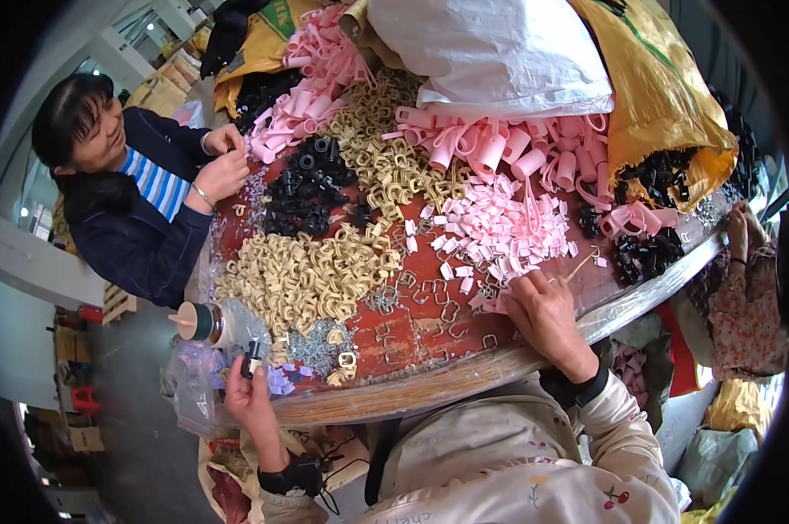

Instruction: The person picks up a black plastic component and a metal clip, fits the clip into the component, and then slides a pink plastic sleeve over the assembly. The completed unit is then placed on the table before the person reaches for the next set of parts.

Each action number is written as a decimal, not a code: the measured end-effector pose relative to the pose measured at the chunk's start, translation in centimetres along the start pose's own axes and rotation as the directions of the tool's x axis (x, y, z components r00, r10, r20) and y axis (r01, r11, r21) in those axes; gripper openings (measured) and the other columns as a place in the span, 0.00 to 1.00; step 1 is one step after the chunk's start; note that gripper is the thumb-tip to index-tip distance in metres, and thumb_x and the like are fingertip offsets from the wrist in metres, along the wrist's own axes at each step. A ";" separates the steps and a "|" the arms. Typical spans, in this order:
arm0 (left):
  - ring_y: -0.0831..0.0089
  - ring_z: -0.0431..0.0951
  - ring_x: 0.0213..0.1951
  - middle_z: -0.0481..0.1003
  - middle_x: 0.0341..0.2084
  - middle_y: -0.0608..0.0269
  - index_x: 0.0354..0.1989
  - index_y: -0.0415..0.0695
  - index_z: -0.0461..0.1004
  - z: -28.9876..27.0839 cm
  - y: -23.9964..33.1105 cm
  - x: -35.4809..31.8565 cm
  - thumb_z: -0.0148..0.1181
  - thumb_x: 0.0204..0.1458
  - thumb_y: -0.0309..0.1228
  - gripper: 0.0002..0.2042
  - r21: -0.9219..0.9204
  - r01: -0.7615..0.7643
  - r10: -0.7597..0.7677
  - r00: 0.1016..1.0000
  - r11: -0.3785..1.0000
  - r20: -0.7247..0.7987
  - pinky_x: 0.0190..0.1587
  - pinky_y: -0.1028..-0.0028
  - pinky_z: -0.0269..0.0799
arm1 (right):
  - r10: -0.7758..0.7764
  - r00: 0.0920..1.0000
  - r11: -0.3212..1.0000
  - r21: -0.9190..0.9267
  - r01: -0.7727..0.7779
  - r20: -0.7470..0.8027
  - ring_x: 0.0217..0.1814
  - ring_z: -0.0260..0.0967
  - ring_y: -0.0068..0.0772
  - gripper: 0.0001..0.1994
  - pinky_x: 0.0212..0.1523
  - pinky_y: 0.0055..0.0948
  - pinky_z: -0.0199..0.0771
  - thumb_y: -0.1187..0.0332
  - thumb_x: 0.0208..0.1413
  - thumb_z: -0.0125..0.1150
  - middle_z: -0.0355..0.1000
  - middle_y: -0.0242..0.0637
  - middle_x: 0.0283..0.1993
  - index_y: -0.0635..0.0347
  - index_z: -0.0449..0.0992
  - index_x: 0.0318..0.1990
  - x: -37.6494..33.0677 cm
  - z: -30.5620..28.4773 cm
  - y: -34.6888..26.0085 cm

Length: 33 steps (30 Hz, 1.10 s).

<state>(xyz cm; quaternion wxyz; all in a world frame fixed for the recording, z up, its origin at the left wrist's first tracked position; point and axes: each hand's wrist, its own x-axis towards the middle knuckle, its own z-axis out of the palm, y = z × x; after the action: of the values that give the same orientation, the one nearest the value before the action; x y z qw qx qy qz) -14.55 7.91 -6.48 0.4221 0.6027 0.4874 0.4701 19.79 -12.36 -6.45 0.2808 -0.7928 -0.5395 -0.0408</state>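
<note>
My left hand, at the table's near left edge, pinches a small black plastic fitting with a pale bit on it. My right hand rests low over the red tabletop with its fingers curled together beside a pile of small pink plastic pieces. What lies between its fingertips is hidden. Thin metal wire clips are scattered just left of that hand. A heap of cream-coloured plastic buckles lies between my hands, with small silvery metal parts in front of it.
Across the left corner sits a co-worker, both hands raised together. Black fittings, pink tubular parts, a white sack and a yellow sack crowd the far side. A lidded jar stands left. Another person's arm is at right.
</note>
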 end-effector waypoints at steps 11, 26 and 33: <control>0.81 0.69 0.25 0.71 0.26 0.62 0.44 0.36 0.64 6.5 3.4 -2.6 0.51 0.43 0.19 0.16 -0.339 0.180 -0.157 0.983 0.923 0.095 0.26 0.84 0.65 | -0.209 0.956 0.909 -0.320 0.268 0.205 0.33 0.61 0.35 0.07 0.34 0.33 0.57 0.69 0.36 0.52 0.62 0.34 0.27 0.55 0.67 0.27 3.1 2.2 -1.9; 0.78 0.71 0.25 0.72 0.30 0.61 0.45 0.39 0.65 12.6 3.3 -6.8 0.50 0.45 0.21 0.16 -0.260 0.759 -0.310 0.518 0.597 0.797 0.28 0.83 0.67 | -0.179 0.932 0.983 0.104 0.153 0.316 0.31 0.63 0.37 0.04 0.35 0.32 0.62 0.73 0.47 0.47 0.62 0.37 0.27 0.62 0.64 0.31 2.0 1.5 -2.6; 0.77 0.73 0.28 0.72 0.31 0.61 0.46 0.39 0.64 14.1 4.8 -7.6 0.51 0.47 0.24 0.16 -0.287 0.742 -0.289 0.541 0.606 0.790 0.31 0.81 0.69 | -0.232 0.803 0.719 0.653 -0.239 0.549 0.25 0.66 0.31 0.06 0.25 0.27 0.63 0.69 0.53 0.45 0.64 0.37 0.25 0.64 0.65 0.32 1.3 -1.5 -5.3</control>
<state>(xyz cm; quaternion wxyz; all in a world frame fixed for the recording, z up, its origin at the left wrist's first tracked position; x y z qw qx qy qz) -0.48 -1.07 -5.84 0.8591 0.3785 0.2890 0.1875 16.03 -10.59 -2.61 0.3730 -0.6001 -0.5724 0.4161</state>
